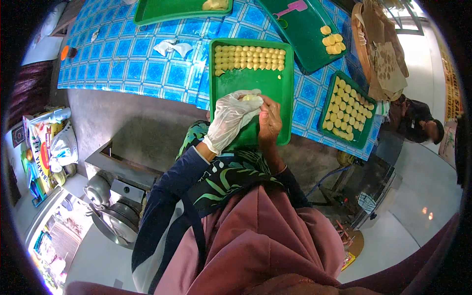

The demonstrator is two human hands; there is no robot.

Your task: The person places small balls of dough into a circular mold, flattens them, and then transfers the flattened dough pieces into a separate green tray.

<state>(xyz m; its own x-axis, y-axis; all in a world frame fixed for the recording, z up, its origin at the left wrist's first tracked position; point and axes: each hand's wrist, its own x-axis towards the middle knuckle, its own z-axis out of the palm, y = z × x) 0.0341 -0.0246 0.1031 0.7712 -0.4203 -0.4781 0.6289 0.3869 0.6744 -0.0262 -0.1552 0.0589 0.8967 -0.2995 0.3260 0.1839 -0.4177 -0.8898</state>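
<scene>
My left hand (pixel 230 119), in a thin whitish plastic glove, is closed around a small piece of pale yellow dough (pixel 250 98). Bare and with curled fingers, my right hand (pixel 270 120) meets it at the dough's right side, its fingertips pinched there and partly hidden. Both hands are over the near half of a green tray (pixel 213 88), which reaches past the table edge toward my lap. Rows of yellow dough balls (pixel 250 58) fill its far end, with one small crumb (pixel 279 77) lying apart from them.
A blue checked tablecloth (pixel 147 59) covers the table. Another green tray (pixel 167 15) holds a dough lump (pixel 215 5). Right of me are a tray (pixel 368 132) of flattened rounds and one with a pink scraper (pixel 291 8). A person (pixel 420 123) is at far right; pots (pixel 118 216) stand lower left.
</scene>
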